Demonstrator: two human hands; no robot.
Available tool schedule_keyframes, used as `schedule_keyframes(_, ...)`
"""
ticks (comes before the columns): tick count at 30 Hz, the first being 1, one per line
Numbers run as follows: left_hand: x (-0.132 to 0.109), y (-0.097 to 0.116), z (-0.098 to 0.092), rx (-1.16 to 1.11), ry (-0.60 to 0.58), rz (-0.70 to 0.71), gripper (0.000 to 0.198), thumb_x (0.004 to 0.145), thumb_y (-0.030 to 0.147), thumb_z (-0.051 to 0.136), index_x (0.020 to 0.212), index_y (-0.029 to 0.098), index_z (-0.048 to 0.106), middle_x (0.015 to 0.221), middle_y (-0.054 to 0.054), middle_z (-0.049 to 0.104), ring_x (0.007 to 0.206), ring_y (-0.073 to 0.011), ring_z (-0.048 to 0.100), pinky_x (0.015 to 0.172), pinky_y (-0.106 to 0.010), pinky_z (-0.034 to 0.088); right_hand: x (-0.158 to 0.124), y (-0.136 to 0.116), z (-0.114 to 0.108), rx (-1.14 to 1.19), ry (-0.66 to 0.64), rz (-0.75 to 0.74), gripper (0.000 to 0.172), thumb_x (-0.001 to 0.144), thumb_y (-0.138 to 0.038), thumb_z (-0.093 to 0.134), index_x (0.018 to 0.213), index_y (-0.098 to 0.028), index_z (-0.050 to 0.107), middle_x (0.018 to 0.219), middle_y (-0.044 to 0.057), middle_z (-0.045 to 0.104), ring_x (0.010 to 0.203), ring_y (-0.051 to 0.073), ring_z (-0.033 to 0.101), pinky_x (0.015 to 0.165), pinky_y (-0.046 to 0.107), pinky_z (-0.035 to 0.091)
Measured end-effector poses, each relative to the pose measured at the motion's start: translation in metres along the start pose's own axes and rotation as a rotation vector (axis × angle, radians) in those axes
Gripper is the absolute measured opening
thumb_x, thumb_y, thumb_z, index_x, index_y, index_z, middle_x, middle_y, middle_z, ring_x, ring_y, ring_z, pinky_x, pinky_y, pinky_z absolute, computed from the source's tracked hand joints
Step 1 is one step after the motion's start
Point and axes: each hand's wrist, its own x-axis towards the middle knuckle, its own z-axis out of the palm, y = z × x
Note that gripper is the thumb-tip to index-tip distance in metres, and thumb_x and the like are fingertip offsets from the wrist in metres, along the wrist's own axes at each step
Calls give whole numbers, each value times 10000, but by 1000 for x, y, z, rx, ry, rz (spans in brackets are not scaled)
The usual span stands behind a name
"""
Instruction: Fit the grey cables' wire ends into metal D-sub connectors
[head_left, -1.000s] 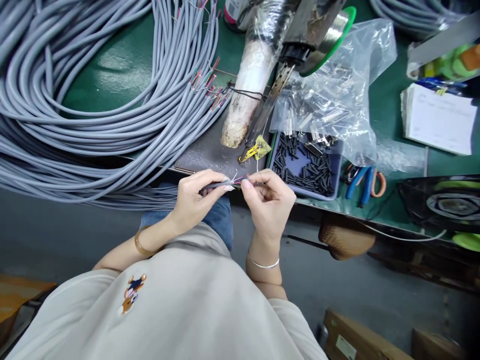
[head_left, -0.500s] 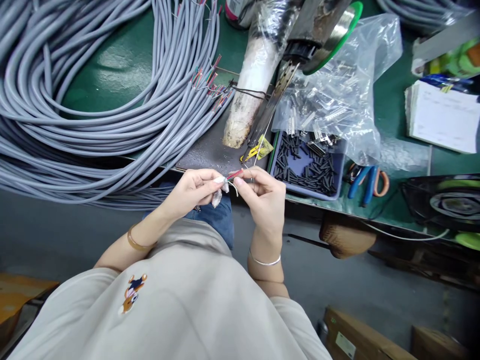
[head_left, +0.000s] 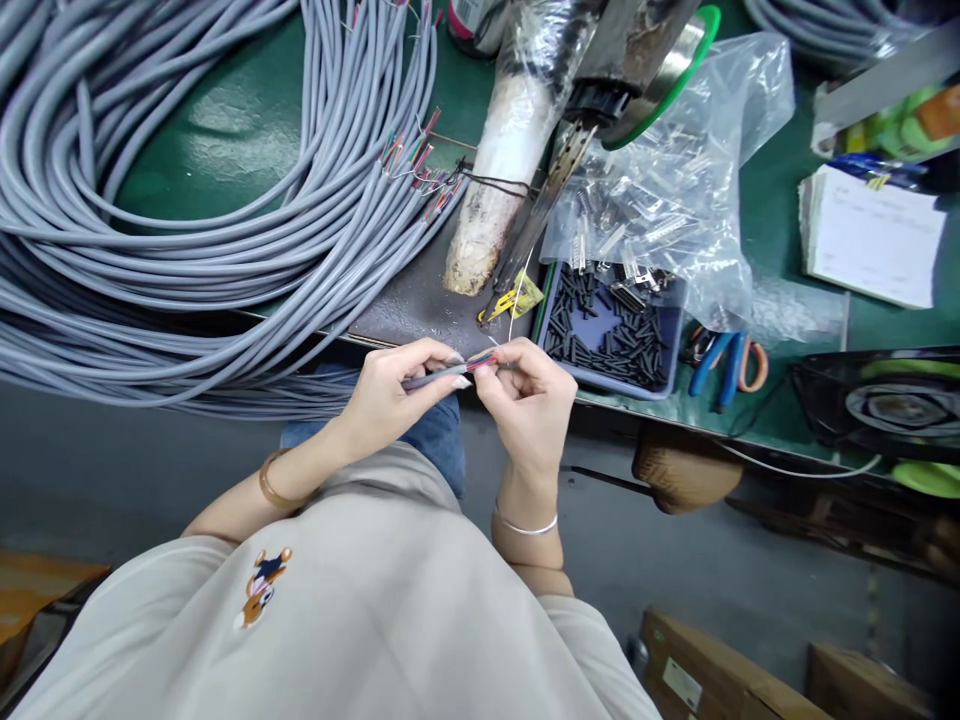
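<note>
My left hand [head_left: 395, 388] is closed round a grey cable [head_left: 436, 376] just behind its stripped end. Thin coloured wires [head_left: 481, 361], red among them, come out of that end. Thumb and fingers of my right hand [head_left: 527, 390] pinch these wires. Both hands are close together in front of the bench edge, above my lap. Beyond them a soldering iron's slotted metal shaft [head_left: 546, 200] points down toward a yellow clip-like piece [head_left: 501, 305] on a dark board [head_left: 420, 310]. The tips of the wires are partly hidden by my right fingers.
Many grey cables [head_left: 247, 225] lie looped at the left. A blue tray [head_left: 600, 378] of short black tubes stands right of my hands, under a plastic bag [head_left: 720, 180] of metal connectors. Further right are blue-handled pliers [head_left: 716, 365], a notepad [head_left: 874, 235] and a green-rimmed solder spool [head_left: 701, 50].
The whitish, crumpled scrap at my left fingers is gone from view, and a length of grey cable now shows in that hand. My right hand stays on the coloured wires.
</note>
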Motion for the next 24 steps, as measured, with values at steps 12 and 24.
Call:
schedule_keyframes(12,4,2,2,-465,-58,-341,460,823,600,762,779,163,625,541,32,564,390,-46,346,410,-220,235,-5,9,4,149,111,109,132,858,-346,694,850,-216,713,730,-19,642,559,81,510,467,194,355)
schedule_keyframes(24,6,-1,-8,-580,-219,-476,505,745,598,838,756,135,637,511,-3,616,348,-21,314,379,-196,126,-6,12,8,257,-6,141,64,824,-289,779,830,-232,752,777,-34,662,505,40,399,436,186,278)
